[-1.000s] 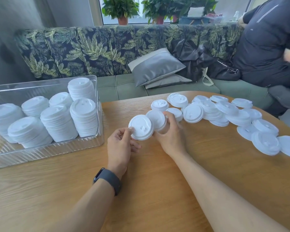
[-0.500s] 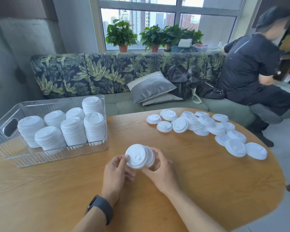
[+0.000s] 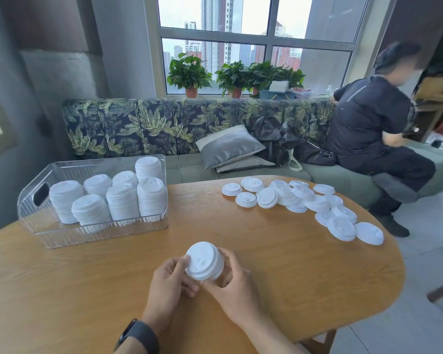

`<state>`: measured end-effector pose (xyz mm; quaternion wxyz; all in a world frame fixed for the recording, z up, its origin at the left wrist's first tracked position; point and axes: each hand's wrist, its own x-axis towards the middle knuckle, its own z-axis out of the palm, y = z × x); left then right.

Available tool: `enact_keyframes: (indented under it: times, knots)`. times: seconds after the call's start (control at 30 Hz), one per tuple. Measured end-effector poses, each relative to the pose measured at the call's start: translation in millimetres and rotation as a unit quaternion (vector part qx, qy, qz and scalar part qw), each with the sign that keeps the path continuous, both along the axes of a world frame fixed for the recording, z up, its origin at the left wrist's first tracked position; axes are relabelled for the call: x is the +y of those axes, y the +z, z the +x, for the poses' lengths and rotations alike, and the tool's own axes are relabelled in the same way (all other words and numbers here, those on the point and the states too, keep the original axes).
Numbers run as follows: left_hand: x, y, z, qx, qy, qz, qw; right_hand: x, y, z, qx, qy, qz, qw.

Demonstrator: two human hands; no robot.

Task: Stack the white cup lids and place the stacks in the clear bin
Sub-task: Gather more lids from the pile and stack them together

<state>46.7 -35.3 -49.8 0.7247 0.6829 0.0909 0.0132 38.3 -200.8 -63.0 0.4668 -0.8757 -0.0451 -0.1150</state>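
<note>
1. Both hands have drawn back from the scattered lids toward the near edge of the wooden table (image 3: 279, 272), and the two lids held side by side earlier are now nested into one short stack of lids (image 3: 204, 260) between them
2. At far left, the clear bin (image 3: 97, 233) sits on the table as before, holding seven upright stacks of white lids (image 3: 123, 198)
3. Left hand (image 3: 168, 284), a dark watch (image 3: 138, 337) on its wrist, grips the short stack's left rim with thumb on top and fingers curled beneath
4. Right hand (image 3: 234, 287) wraps its curled fingers round the stack's right side, so the stack is held above the table, tilted toward the camera
5. Further right, the loose lids (image 3: 299, 200) lie in an overlapping band along the table's far edge, unchanged
6. Beyond them a person in dark clothes (image 3: 371, 134) sits on the sofa (image 3: 164, 123)
</note>
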Motion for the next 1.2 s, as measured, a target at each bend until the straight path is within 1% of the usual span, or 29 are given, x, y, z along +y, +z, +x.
enact_keyframes:
  times: [0.13, 0.2, 0.3, 0.37, 0.43, 0.6, 0.8, 0.93, 1.13, 1.2]
  knots:
    - [1.9, -1.2, -1.9, 0.000, 0.006, -0.018, 1.000, 0.2, 4.2, -6.2, 0.015, 0.004, -0.005, 1.000]
    - [2.7, -3.9, -0.1, 0.000, 0.012, -0.020, 1.000, 0.0, 2.3, -5.2, 0.037, 0.005, 0.003, 0.999]
    - [2.2, -7.4, 2.3, -0.003, 0.018, -0.020, 1.000, -1.4, 4.6, -0.6, 0.103, -0.009, 0.077, 0.992]
    - [1.7, -8.1, 2.8, -0.005, 0.017, -0.019, 1.000, -4.7, 11.5, 3.6, 0.151, -0.012, 0.154, 0.976]
    - [1.3, -8.2, 3.0, -0.008, 0.017, -0.015, 1.000, -8.4, 18.8, 6.6, 0.185, -0.006, 0.208, 0.961]
    - [0.6, -7.9, 4.1, -0.011, 0.017, -0.017, 1.000, -9.9, 23.8, 8.6, 0.207, 0.006, 0.259, 0.944]
    - [1.3, -8.5, 2.2, -0.019, -0.002, -0.020, 1.000, -19.0, 26.4, 14.0, 0.234, 0.028, 0.337, 0.912]
    - [0.8, -5.9, -0.1, -0.029, -0.011, -0.012, 0.999, -22.8, 27.0, 14.7, 0.246, 0.032, 0.352, 0.902]
    - [0.2, -6.0, 0.1, -0.032, -0.004, -0.006, 0.999, -19.5, 27.3, 13.7, 0.232, 0.028, 0.344, 0.909]
    - [0.1, -7.1, 0.1, -0.034, 0.003, 0.000, 0.999, -16.6, 28.8, 11.4, 0.217, 0.033, 0.327, 0.919]
